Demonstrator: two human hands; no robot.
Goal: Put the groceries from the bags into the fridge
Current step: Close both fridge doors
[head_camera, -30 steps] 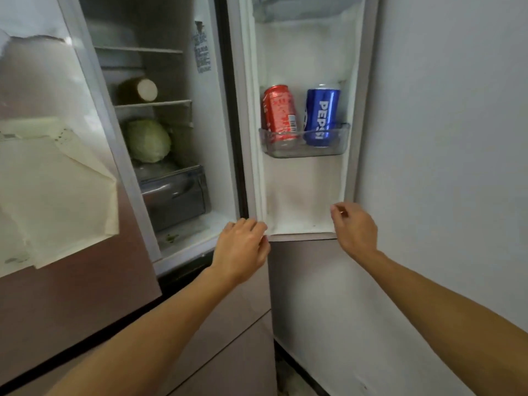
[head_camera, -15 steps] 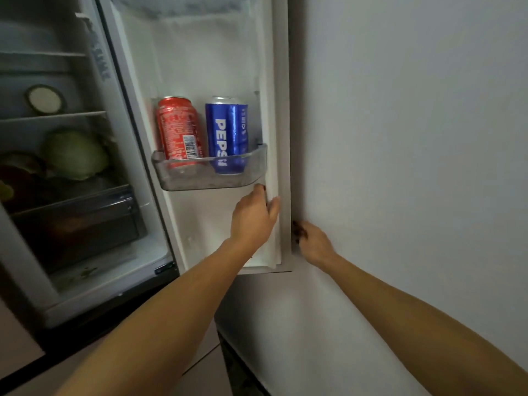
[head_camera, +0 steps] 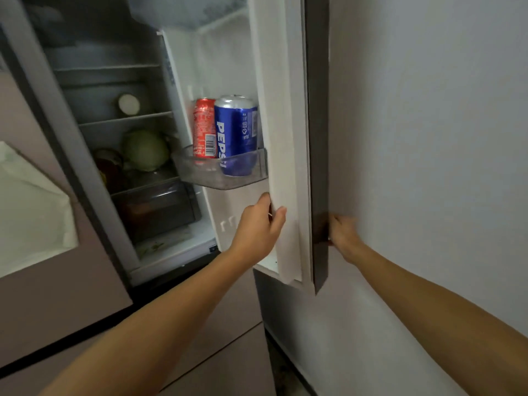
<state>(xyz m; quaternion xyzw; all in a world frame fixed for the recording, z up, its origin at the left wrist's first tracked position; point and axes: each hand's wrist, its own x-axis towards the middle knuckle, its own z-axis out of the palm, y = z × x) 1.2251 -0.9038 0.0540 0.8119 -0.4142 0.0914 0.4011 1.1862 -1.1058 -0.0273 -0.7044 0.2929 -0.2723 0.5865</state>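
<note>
The fridge's right door [head_camera: 288,144] stands part open, its edge turned toward me. My left hand [head_camera: 258,224] grips the door's white inner edge below the door bin [head_camera: 200,175]. My right hand [head_camera: 343,234] is behind the door's dark outer face, its fingers hidden. A red cola can [head_camera: 204,128] and a blue Pepsi can [head_camera: 237,127] stand upright side by side in the bin. Inside the fridge, a green cabbage [head_camera: 145,150] lies on a shelf with a cut white vegetable [head_camera: 128,103] on the shelf above.
A pale wall [head_camera: 428,167] runs close along the right of the door. The left fridge door [head_camera: 34,224] with a white sheet stuck on it stands open at the left. A dark drawer [head_camera: 157,212] sits below the cabbage. Lower doors [head_camera: 223,338] are shut.
The right door has swung away from the wall toward the fridge body. My left hand stays on its inner edge and my right hand has slipped behind its outer face.
</note>
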